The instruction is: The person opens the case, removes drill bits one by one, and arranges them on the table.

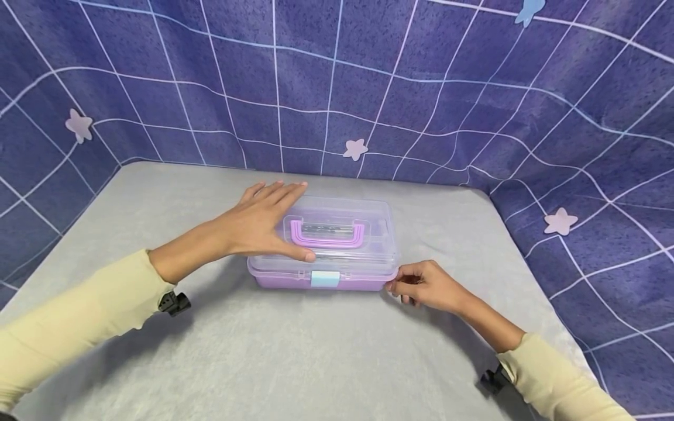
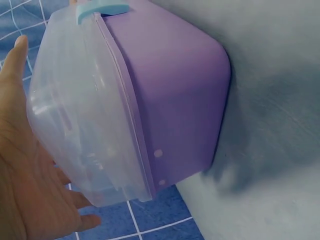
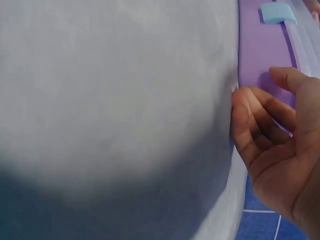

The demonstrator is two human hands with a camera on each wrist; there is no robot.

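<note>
Two hands are flanking a plastic carry case [image 1: 337,257], which is sitting upright on grey cloth [image 1: 295,351]. The left hand [image 1: 260,228] is spreading straight fingers over the left side of the lid [image 1: 376,228], grasping nothing; the right hand [image 1: 426,285] is curling at the front right corner, though whether it is pinching cannot be told. Judging by its thin walls, the case is probably weighing little, being stiff yet slippery; the folded lilac handle [image 1: 327,242] is offering the best hold. Translucent plastic is topping a purple base [image 2: 175,90], with a pale-blue latch [image 1: 325,279] spanning the front seam.
</note>
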